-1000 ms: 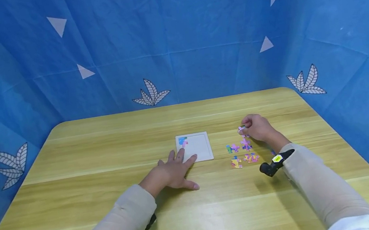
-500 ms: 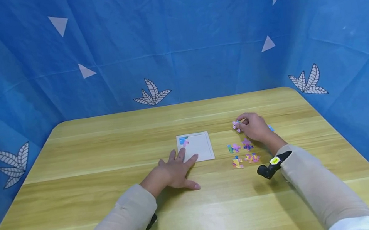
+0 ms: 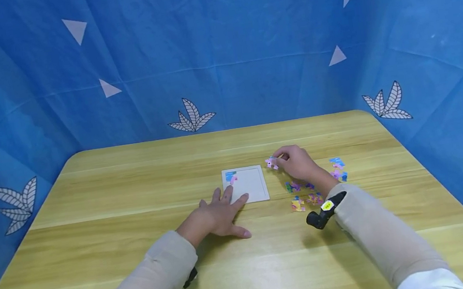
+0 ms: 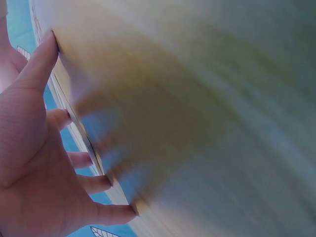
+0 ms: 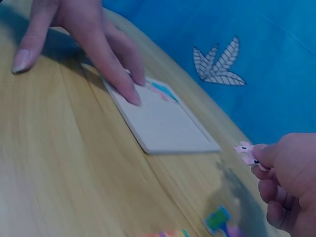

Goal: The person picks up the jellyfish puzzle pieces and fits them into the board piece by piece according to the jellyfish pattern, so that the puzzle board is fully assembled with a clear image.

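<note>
A white puzzle tray lies mid-table with a blue-and-pink puzzle piece in its far left corner. My left hand is spread flat, its fingertips resting on the tray's near left part and its thumb on the table. Between thumb and fingers, my right hand pinches a pink puzzle piece with dark eye-like spots, held just right of the tray and above the table. In the right wrist view that pink piece shows at the fingertips, apart from the tray.
Several loose puzzle pieces lie right of the tray, among them a yellow-orange piece and a green-and-pink one. Farther right are blue-and-pink pieces, partly beside the right forearm. A blue cloth hangs behind the wooden table.
My right hand has lifted the pink piece and carried it left toward the tray, uncovering blue-and-pink pieces on the right. The left hand has stayed in place.
</note>
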`<state>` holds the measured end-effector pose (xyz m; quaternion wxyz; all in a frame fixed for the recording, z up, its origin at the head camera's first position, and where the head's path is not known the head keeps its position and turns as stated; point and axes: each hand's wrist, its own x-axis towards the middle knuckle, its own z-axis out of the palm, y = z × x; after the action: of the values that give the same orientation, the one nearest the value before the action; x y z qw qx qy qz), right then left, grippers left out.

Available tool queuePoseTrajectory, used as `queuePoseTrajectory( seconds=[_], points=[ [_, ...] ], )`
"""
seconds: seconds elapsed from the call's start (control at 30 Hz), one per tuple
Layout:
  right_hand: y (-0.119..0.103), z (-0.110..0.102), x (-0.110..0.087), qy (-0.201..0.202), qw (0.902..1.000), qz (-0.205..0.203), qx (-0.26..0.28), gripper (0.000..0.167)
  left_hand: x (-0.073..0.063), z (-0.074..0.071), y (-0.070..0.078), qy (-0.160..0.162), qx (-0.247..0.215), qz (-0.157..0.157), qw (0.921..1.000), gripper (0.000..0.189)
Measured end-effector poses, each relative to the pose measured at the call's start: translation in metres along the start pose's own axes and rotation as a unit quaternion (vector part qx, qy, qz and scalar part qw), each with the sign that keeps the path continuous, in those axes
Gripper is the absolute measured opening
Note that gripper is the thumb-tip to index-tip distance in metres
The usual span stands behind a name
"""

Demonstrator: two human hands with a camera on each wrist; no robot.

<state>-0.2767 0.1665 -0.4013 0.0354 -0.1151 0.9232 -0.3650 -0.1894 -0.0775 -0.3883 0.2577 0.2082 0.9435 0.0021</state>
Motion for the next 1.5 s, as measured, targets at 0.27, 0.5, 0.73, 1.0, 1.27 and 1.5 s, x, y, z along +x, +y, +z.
queuePoseTrajectory(
  seconds=[0.27,0.5,0.73,1.0,1.27,1.5],
  points=[
    [-0.017,0.023,0.009,-0.017,0.9997,-0.02,0.003,0.023,0.0,0.0,-0.003,-0.001,0.003,-0.001,1.0,0.096],
    [-0.03,0.036,0.012,-0.034,0.9988,-0.032,0.015,0.02,-0.001,-0.002,-0.003,-0.005,0.007,0.0,1.0,0.095],
    [-0.038,0.048,0.017,-0.032,0.9981,-0.051,0.013,0.017,-0.001,-0.003,-0.002,-0.009,0.006,0.002,0.9999,0.095],
    [-0.044,0.056,0.019,-0.041,0.9982,-0.044,-0.002,0.017,0.001,-0.001,0.0,-0.01,0.014,0.004,0.9998,0.095],
    [-0.045,0.058,0.024,-0.039,0.9988,-0.025,-0.019,0.02,0.0,-0.003,-0.001,-0.013,0.012,-0.001,0.9998,0.094],
    [-0.046,0.056,0.028,-0.047,0.9985,-0.014,-0.026,0.021,-0.001,-0.003,-0.002,-0.013,0.013,-0.003,0.9998,0.094]
  ],
)
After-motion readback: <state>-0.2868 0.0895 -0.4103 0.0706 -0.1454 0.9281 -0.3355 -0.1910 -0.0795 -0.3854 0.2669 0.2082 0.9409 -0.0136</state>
